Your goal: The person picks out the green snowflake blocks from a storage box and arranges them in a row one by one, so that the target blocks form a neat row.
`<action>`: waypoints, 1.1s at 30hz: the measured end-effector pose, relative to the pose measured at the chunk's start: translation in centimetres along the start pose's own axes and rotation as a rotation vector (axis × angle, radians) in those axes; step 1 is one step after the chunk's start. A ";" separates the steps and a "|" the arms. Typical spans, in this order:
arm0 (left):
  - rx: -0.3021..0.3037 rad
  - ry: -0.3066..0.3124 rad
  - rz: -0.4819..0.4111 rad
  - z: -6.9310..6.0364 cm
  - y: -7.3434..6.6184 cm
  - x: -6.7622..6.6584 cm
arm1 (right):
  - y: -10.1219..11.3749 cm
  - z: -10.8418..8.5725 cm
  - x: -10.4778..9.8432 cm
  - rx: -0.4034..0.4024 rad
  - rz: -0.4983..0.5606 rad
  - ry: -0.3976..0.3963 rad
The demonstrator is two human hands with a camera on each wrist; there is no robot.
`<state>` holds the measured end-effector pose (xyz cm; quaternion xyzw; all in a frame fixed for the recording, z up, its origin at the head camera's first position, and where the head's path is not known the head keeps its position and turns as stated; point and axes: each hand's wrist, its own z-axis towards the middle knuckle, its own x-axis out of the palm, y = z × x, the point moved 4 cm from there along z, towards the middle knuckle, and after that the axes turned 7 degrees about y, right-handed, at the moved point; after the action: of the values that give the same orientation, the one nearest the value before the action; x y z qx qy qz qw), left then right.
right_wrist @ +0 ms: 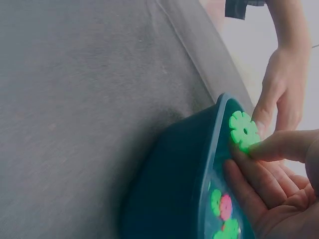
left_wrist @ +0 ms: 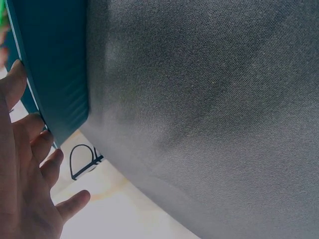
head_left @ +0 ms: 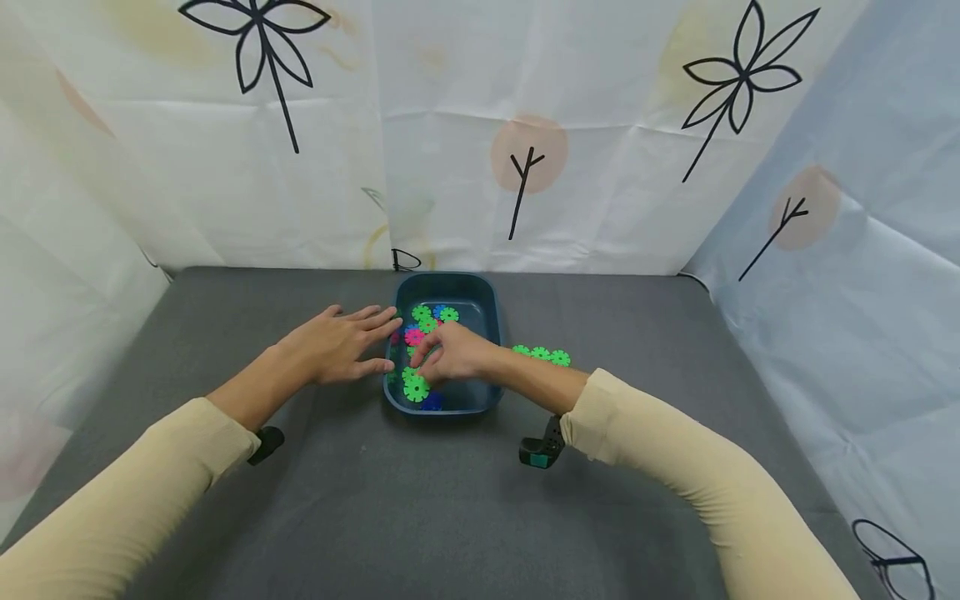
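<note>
A dark blue-green plastic tub point(head_left: 482, 304) holds green, pink and blue notched flower-shaped discs. My right hand point(head_left: 459, 352) reaches into it from the right. Between its thumb and fingers it pinches a green flower-shaped disc point(right_wrist: 243, 131), clearest in the right wrist view. My left hand point(head_left: 341, 344) lies along the tub's left side with its fingers extended, fingertips at the rim. Inside, a pink disc point(head_left: 414, 337) and several green discs point(head_left: 422, 312) sit along the left and far part. A blue disc point(head_left: 432, 402) is near the front wall.
Just right of the tub, a row of green flower-shaped discs point(head_left: 540, 353) lies on the grey cloth-covered table point(head_left: 420, 508), partly behind my right forearm. A white printed curtain point(head_left: 450, 133) hangs behind the table. Each wrist wears a dark strapped device point(head_left: 543, 446).
</note>
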<state>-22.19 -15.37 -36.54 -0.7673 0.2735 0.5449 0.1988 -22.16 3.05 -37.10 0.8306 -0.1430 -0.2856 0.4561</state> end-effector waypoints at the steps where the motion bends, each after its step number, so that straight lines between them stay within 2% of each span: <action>1: -0.001 0.001 -0.001 0.0 0.0 0.0 | -0.2 -0.4 -0.3 -0.001 0.000 -0.003; 8: -0.010 0.005 -0.001 0.1 0.1 0.1 | -1.8 -3.8 -3.2 0.016 0.075 -0.048; 14: -0.012 0.006 -0.001 0.1 0.2 0.2 | -3.6 -7.0 -6.4 0.059 0.041 -0.154; 21: -0.011 0.004 -0.001 0.2 0.2 0.2 | -7.2 -10.4 -9.8 0.138 -0.013 -0.281; 26: 0.004 -0.010 0.009 0.0 0.1 0.1 | -10.2 -11.8 -11.1 0.154 -0.008 -0.357; 33: 0.005 -0.008 0.010 0.1 0.0 0.1 | -14.0 -12.5 -12.2 0.209 0.030 -0.445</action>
<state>-22.20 -15.37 -36.69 -0.7634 0.2777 0.5481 0.1992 -24.58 25.16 -39.38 0.7877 -0.2812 -0.4383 0.3292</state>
